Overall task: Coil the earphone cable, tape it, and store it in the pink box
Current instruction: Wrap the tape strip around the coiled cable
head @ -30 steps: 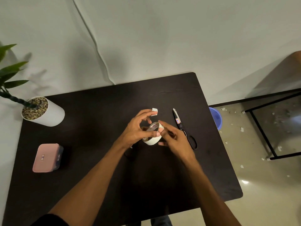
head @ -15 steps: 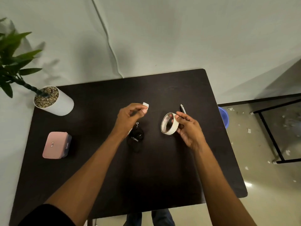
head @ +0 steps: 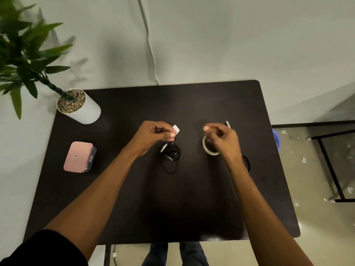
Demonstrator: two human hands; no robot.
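Note:
The black earphone cable (head: pixel 171 154) lies coiled on the dark table (head: pixel 172 198), just below my left hand (head: pixel 151 136). That hand pinches a small white piece of tape (head: pixel 176 129) at its fingertips, above the coil. The white tape roll (head: pixel 208 149) rests on the table to the right, partly under my right hand (head: pixel 224 141). This hand is blurred and hovers over the roll with loosely curled fingers that hold nothing. The pink box (head: pixel 79 157) sits closed near the table's left edge.
Scissors (head: pixel 227 124) lie behind my right hand, their black handle (head: pixel 246 163) showing by my wrist. A white plant pot (head: pixel 79 107) stands at the back left corner. On the floor to the right are a blue bin (head: pixel 277 141) and a black metal frame (head: pixel 330 166).
My hands have moved apart. The left carried the torn tape piece to the left over the coil. The right set the tape roll down by the scissors and let go of it.

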